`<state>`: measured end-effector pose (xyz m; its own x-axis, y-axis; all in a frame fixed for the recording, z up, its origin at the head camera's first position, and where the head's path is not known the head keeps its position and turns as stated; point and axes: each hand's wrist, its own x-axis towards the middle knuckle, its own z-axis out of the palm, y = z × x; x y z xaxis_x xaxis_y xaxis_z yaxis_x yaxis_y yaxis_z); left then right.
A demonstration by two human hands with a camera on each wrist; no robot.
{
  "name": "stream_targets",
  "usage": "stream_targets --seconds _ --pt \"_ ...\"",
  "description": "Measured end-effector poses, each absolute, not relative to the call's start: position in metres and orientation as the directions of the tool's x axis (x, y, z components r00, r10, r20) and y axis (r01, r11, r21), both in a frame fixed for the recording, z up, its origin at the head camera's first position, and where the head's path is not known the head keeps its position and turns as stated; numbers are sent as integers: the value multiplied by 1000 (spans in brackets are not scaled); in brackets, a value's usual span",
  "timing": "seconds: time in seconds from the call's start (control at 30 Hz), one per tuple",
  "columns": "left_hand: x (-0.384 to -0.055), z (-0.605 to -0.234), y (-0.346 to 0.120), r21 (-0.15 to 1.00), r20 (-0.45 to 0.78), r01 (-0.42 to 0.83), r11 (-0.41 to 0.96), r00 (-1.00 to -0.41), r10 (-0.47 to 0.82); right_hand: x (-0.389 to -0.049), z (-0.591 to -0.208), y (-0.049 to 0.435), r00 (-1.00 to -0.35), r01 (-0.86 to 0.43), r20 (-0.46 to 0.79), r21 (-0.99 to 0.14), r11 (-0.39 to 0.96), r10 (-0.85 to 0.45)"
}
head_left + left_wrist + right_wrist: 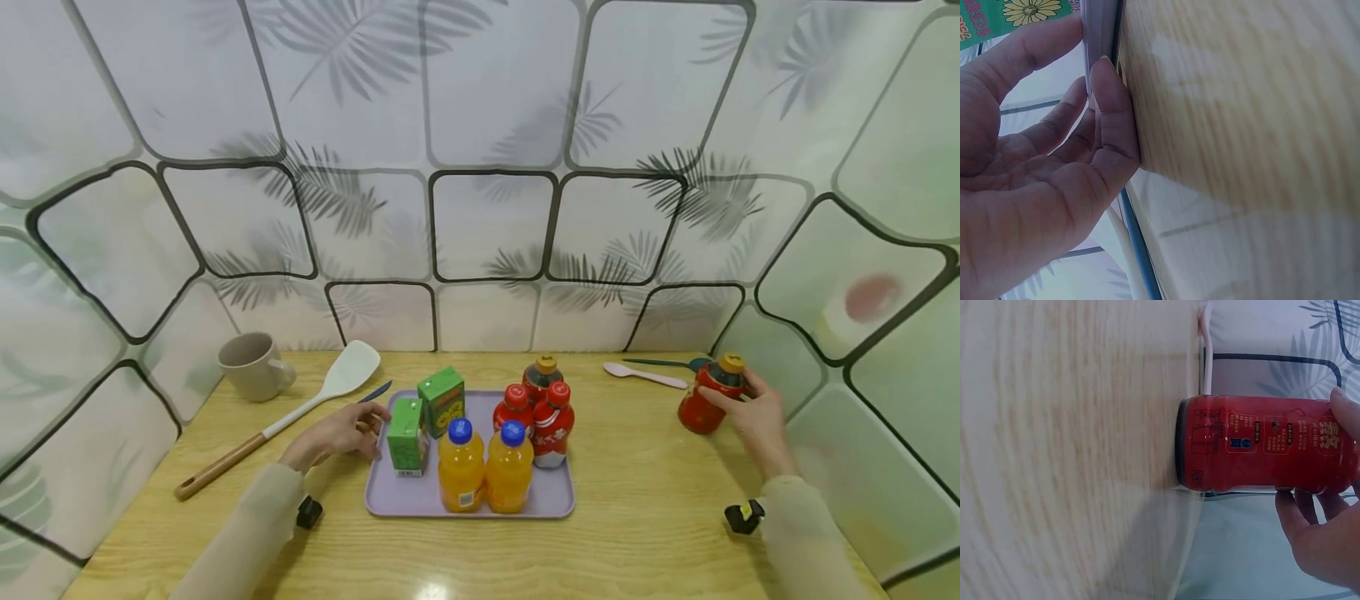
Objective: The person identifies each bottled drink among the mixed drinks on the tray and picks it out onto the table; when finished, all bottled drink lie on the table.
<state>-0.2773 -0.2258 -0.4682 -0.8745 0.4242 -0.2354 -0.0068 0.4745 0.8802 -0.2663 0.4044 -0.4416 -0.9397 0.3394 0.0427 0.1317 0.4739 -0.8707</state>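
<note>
Red bottle (702, 412) held near top in right grip (754, 413); left grip (343, 433) pinching edge of tray (408, 502).

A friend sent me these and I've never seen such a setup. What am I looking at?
No machine here, just a person's left hand and right hand. The wide picture comes from a camera on the head; the close ones come from a wrist camera on each arm, so the wooden table looks tipped sideways there.

On it, a lilac tray holds two green drink cartons, two bottles of orange drink and three red bottles. Around it are a mug, a white spatula with a wooden handle, and a pink spoon.

The right hand grips another red bottle with a yellow cap; the left hand has its fingers at the tray's edge.
</note>
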Motion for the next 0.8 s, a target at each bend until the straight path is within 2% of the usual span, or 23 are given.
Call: stream_targets --seconds 0.23,0.37,0.5,0.67,0.8 --pt "-276 -468 -226 879 -233 1 478 -872 431 -266 -447 403 -931 83 63 -922 378 360" --pt "-276 -468 -225 866 -247 -12 500 -879 407 -262 -446 400 -909 88 45 -952 294 415" --pt "-277 -469 -224 861 -264 -34 507 -882 390 -258 -444 396 -869 72 14 -985 154 494" --pt "-275 -468 -225 869 -249 -17 494 -878 408 -255 -439 388 -800 -29 -2 -999 -42 600" --pt "-275 -468 -225 879 -236 -9 477 -876 420 -252 -438 381 -738 -101 30 -993 -67 674"
